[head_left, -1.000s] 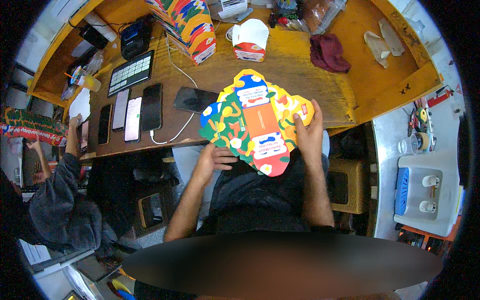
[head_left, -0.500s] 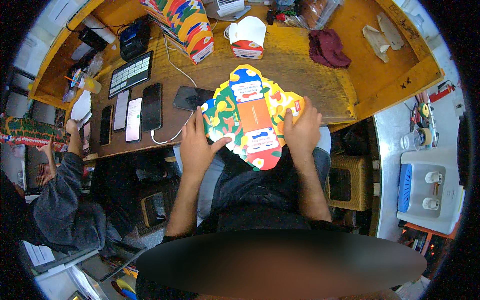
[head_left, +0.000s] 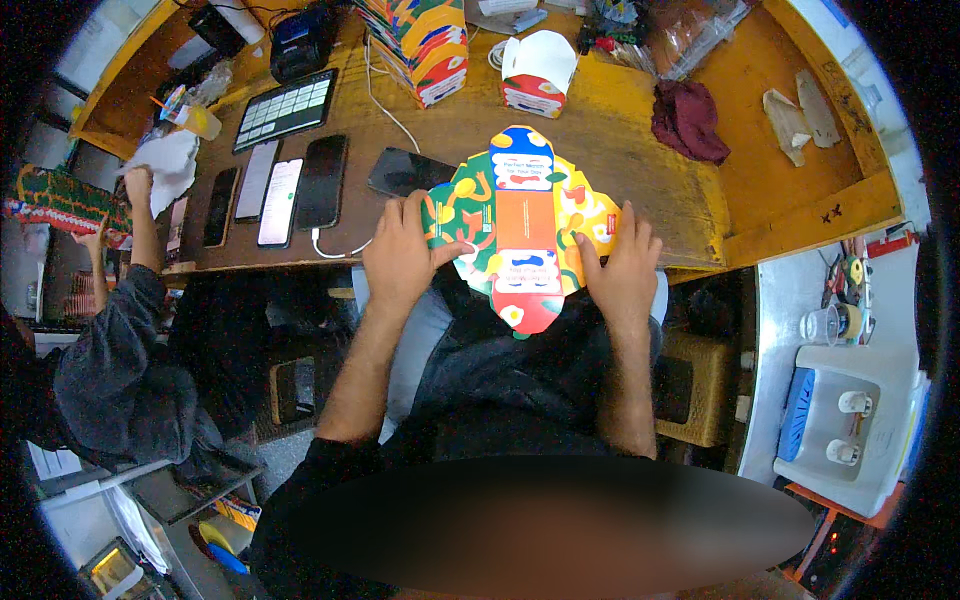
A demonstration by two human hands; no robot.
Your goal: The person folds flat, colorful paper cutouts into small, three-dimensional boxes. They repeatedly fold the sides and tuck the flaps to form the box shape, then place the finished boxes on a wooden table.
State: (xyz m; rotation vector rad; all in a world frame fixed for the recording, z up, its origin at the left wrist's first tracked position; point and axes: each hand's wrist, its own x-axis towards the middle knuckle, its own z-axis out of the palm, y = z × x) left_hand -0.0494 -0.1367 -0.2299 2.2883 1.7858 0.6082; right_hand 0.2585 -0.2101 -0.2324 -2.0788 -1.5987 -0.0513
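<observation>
A stack of flat, unfolded cardboard food boxes (head_left: 525, 220) lies over the desk's front edge and my lap. Each cross-shaped sheet has an orange middle with blue, green, yellow and red flaps. My left hand (head_left: 402, 255) grips the green flap's outer edge, thumb on top and fingers around the side. On the yellow flap, my right hand (head_left: 620, 268) holds the opposite edge the same way. The fingertips under the stack are hidden. Beyond it stands one folded box (head_left: 538, 72) with a white inside, beside a tall pile of nested boxes (head_left: 425, 55).
A black phone (head_left: 408, 172) lies near my left hand, with several other phones (head_left: 280, 203) and a tablet (head_left: 285, 110) farther left. A maroon cloth (head_left: 690, 120) is at the right. Another person's sleeve (head_left: 115, 330) shows at the left, their hands near a patterned strip (head_left: 70, 205).
The fanned sheets have come into closer line between my hands. My view has shifted slightly. At the left, the other person's hand has moved up with white paper.
</observation>
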